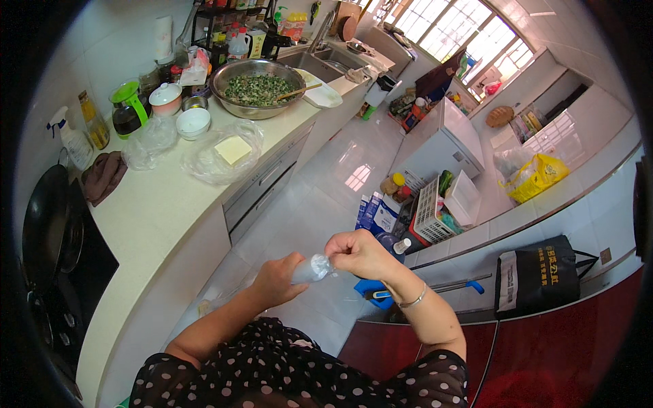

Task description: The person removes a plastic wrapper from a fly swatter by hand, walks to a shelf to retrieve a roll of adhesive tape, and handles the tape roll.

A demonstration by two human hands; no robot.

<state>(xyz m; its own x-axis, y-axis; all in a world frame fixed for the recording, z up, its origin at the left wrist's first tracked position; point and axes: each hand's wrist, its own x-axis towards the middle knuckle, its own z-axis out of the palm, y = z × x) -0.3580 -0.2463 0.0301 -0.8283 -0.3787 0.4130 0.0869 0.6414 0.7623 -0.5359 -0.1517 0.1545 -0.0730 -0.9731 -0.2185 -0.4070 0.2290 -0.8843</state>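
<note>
My left hand (279, 279) is wrapped around a pale, translucent roll of thin plastic (307, 270), perhaps plastic bags or film. At the roll's near-right end, my right hand (356, 251) pinches the crinkled plastic between thumb and fingers. Both hands are over the floor, away from the counter. On the counter to the left, a block of tofu (233, 149) rests on a clear plastic bag (204, 162). Behind it stands a large steel bowl (250, 113) of chopped green filling (257, 89), with a wooden stick (300, 92) lying across its rim.
The curved countertop (153, 219) carries a white bowl (193, 124), a lidded pot (166, 99), a green-handled jug (127, 109) and a spray bottle (75, 138). A wok (46, 214) stands at far left. Right of me are a white basket (431, 217), cardboard boxes (378, 211) and a black bag (541, 278).
</note>
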